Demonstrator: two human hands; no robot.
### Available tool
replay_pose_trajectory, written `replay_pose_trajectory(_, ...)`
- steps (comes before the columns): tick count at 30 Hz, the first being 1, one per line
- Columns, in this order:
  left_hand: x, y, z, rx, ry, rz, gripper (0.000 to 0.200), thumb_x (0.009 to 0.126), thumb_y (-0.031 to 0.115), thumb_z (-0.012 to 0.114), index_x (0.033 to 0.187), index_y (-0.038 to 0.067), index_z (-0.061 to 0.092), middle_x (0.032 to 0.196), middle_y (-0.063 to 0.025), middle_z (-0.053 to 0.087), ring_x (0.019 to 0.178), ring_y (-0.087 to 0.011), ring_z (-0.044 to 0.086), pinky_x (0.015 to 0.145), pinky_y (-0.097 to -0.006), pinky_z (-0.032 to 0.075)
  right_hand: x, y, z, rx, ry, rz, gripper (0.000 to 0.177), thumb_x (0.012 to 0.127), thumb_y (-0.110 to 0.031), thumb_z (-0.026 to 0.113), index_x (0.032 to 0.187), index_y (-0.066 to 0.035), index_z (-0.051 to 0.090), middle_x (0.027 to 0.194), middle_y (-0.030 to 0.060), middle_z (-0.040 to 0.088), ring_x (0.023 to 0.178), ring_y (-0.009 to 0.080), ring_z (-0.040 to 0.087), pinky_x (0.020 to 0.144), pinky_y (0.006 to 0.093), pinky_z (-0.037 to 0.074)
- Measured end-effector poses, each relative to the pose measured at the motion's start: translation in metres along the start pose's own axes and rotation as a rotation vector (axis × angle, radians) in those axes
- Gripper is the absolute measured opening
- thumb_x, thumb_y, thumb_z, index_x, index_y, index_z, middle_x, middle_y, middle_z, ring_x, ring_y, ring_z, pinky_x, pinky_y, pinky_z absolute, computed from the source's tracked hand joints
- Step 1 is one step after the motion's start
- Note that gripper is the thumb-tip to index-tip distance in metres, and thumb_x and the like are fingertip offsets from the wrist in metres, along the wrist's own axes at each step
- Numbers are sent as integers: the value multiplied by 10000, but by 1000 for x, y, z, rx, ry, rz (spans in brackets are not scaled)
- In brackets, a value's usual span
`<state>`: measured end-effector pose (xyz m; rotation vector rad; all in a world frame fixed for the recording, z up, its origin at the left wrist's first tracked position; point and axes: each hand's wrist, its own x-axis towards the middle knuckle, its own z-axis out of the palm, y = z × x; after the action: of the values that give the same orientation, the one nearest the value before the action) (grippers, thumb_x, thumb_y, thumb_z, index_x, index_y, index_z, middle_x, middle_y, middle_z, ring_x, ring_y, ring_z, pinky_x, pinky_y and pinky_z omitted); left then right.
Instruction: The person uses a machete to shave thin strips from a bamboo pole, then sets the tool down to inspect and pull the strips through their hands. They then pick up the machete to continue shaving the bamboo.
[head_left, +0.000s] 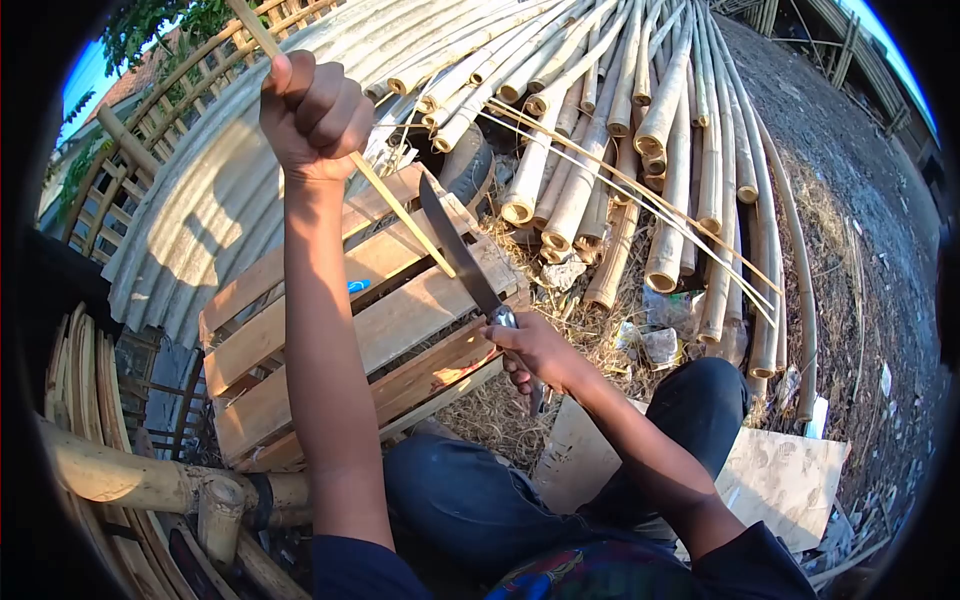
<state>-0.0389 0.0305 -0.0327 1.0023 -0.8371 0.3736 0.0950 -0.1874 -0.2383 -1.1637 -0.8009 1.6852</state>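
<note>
Raised at the upper left, my left hand (316, 118) is closed around a thin bamboo strip (400, 212). The strip slants down to the right, and its lower end meets the blade of a machete (456, 245) in the view. My right hand (530, 352) grips the machete's handle, with the dark blade pointing up and to the left. Under the blade and strip stands a low slatted wooden pallet (345, 340).
A large pile of bamboo poles (600, 150) fans out ahead, with several thin strips (650, 200) across it. Corrugated sheets (200, 220) lie at left. A thick bamboo rail (130, 475) is beside my left arm. Flattened cardboard (785, 480) lies by my legs.
</note>
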Motion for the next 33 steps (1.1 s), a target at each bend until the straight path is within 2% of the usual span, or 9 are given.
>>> replay_pose_trajectory(5,3,-9,10,207,141,167,465,1017,194,461,598,146,265,406,58,179,295,-37,110,270,-226,130,3,9,10,83,-8,-109,290,924,-295,630,857,-36,518,534,-4,427,383,88,410,343,253,335)
replay_pose_trajectory(7,4,-10,9,323,267,147,455,1017,227,483,615,150,283,444,62,153,330,-40,88,301,-232,125,2,13,2,237,2,75,294,924,-299,632,857,-35,522,536,-7,435,383,88,420,346,251,348)
replay_pose_trajectory(8,6,-9,9,328,260,146,455,1017,227,483,615,150,283,444,62,153,330,-40,88,301,-232,125,-3,11,-1,3,-14,-46,278,928,-288,629,877,-32,531,550,-6,450,389,87,440,349,252,363)
replay_pose_trajectory(13,25,-23,2,960,1107,238,464,974,365,579,652,168,310,538,68,147,432,-55,115,410,-246,121,-14,-17,28,-141,96,-60,295,943,-269,591,884,19,564,584,48,504,483,124,540,413,315,439)
replay_pose_trajectory(17,23,-22,-8,1072,1178,338,484,944,399,618,651,164,312,537,66,166,438,-59,136,413,-248,133,0,12,34,-405,292,-248,343,962,-310,582,803,-11,526,537,31,502,438,136,526,412,326,423)
replay_pose_trajectory(19,23,-18,-11,1056,1191,330,480,943,397,620,652,162,320,536,67,173,437,-60,140,413,-247,133,-8,9,22,-343,177,-67,391,943,-303,588,846,75,562,595,148,591,510,262,609,496,395,456)
replay_pose_trajectory(21,25,-15,-15,1087,1289,318,473,944,393,619,652,160,328,531,68,179,435,-63,143,411,-249,134,-6,-1,23,-517,199,-149,384,948,-295,578,812,64,558,570,130,574,480,237,597,477,389,457)
replay_pose_trajectory(27,20,-10,-16,1094,1376,405,436,949,325,625,682,146,330,525,66,193,425,-63,160,411,-264,131,-16,1,29,-259,180,23,363,958,-287,554,848,59,558,555,101,551,458,208,584,437,362,467)
replay_pose_trajectory(33,29,-24,-13,1165,1307,431,477,937,345,644,643,153,321,537,64,191,433,-67,162,411,-256,144,1,-15,33,-384,178,-215,335,950,-264,553,834,50,556,583,125,580,486,206,595,465,373,461)
